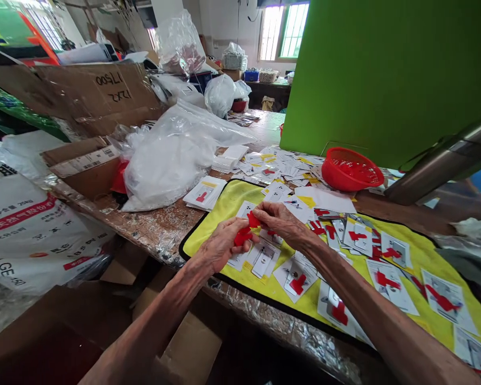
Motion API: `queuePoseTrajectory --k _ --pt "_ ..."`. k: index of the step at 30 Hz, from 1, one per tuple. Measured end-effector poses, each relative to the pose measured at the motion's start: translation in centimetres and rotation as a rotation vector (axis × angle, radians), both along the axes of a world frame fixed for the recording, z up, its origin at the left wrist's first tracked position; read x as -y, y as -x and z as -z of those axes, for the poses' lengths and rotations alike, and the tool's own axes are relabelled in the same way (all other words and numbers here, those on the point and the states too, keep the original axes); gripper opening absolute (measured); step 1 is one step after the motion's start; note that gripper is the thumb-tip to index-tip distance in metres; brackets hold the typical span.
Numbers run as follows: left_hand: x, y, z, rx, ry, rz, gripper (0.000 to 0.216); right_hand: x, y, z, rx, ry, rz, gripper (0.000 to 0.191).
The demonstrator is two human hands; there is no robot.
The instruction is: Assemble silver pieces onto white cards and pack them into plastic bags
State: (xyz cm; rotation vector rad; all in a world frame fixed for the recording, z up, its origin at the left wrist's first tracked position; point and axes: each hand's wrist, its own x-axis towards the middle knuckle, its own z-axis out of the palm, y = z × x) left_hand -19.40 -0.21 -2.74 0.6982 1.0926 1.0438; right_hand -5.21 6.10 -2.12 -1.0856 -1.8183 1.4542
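Over the left part of a yellow mat (292, 297) with a dark edge, my two hands meet. My left hand (220, 243) is closed around small red pieces (242, 238). The thumb and fingers of my right hand (278, 219) pinch a red piece (253, 218) just above the left fingers; its exact shape is partly covered. Below the hands lie white cards (264, 258) with small grey-and-white parts on them. Further right, several printed cards (393, 286) carry red T-like pieces (356, 235). Some cards overlap in loose piles.
A stack of cards (204, 192) sits left of the mat. Behind it bulges a white plastic bag (172, 155). A red perforated basket (350, 171) stands at the back right, by a green panel (380, 69) and a metal tube (444, 160). Cardboard boxes (104, 99) crowd the left.
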Motion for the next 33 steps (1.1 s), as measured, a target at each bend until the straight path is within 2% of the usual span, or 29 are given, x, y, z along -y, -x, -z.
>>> queuePoseTrajectory --k 5,11,15,18,24,28,30,33 --pt "-0.3 0.0 0.1 0.027 0.01 -0.025 0.01 0.3 0.2 0.7 0.062 -0.064 0.031 0.026" --pt "-0.2 0.1 0.7 0.037 0.003 -0.04 0.015 0.0 0.4 1.6 0.076 -0.118 0.125 0.025" --pt "-0.2 1.2 0.5 0.006 0.015 -0.122 0.018 -1.1 0.5 1.9 0.133 -0.1 0.255 0.02" --pt "-0.2 2.1 0.2 -0.026 0.003 -0.173 0.018 -1.9 1.1 1.9 0.198 -0.13 0.272 0.013" --pt "0.0 2.7 0.1 -0.082 0.001 -0.181 0.017 -2.0 3.0 1.6 0.392 -0.332 0.296 0.017" --pt "0.1 2.5 0.3 -0.121 0.013 -0.167 0.018 -1.3 2.9 1.0 0.462 -0.447 0.325 0.016" --pt "0.2 2.4 0.4 -0.135 0.003 -0.145 0.02 -0.9 2.6 0.5 0.417 -0.452 0.257 0.017" --pt "0.3 2.1 0.5 -0.136 -0.042 -0.096 0.023 -0.5 2.4 -0.1 0.235 -0.336 0.003 0.013"
